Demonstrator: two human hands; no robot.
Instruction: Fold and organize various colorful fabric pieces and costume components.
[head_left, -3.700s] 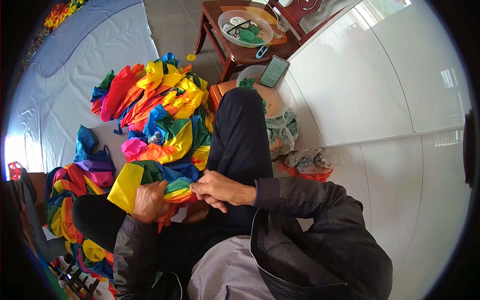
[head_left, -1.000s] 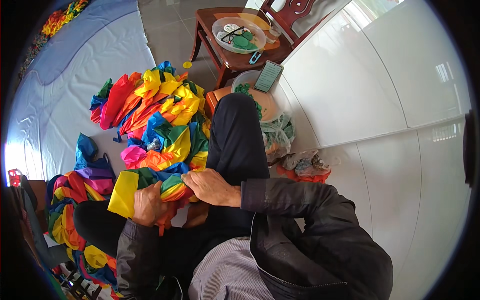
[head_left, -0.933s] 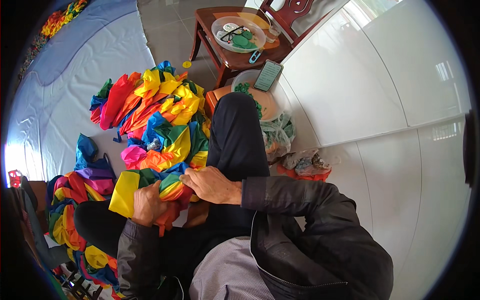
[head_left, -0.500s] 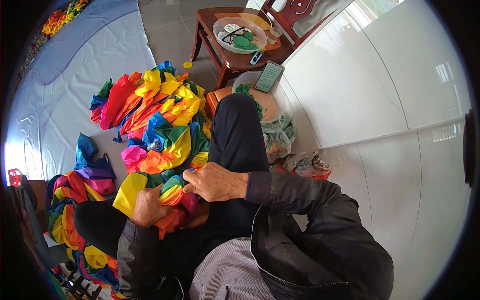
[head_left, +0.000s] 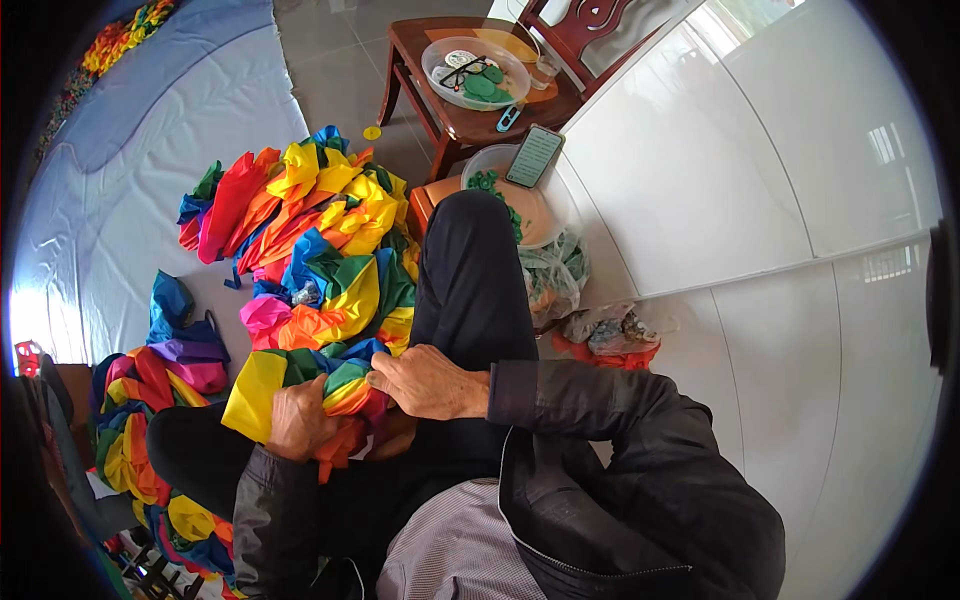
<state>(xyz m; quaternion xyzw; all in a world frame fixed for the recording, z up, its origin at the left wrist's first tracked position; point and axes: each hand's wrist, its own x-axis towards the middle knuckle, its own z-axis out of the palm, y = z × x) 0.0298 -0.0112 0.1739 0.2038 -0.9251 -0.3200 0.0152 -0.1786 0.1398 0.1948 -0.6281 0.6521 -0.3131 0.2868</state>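
Observation:
A bunched piece of rainbow-coloured fabric (head_left: pixel 348 372) lies across my lap, with yellow, green, blue, orange and dark red parts showing. My left hand (head_left: pixel 300 418) is closed around its left side, and a yellow flap sticks out beyond the knuckles. On the other side, my right hand (head_left: pixel 428 382) pinches the gathered cloth between thumb and curled fingers. The two hands are a short way apart, with folded cloth between them. Just beyond them, a large heap of similar bright fabric (head_left: pixel 330 220) rests against my raised knee.
More rainbow cloth (head_left: pixel 135 430) hangs at the left. A wooden chair (head_left: pixel 450 115) holds a plastic bowl (head_left: pixel 436 75) with glasses and green discs. Below it, a phone (head_left: pixel 535 156) leans on a tub (head_left: pixel 548 215) of small green pieces, beside plastic bags (head_left: pixel 555 272). White glossy panels (head_left: pixel 760 150) stand at right.
My hands have shifted only slightly, keeping their grip on the cloth. More blue fabric shows between them, and the yellow flap sits a little lower.

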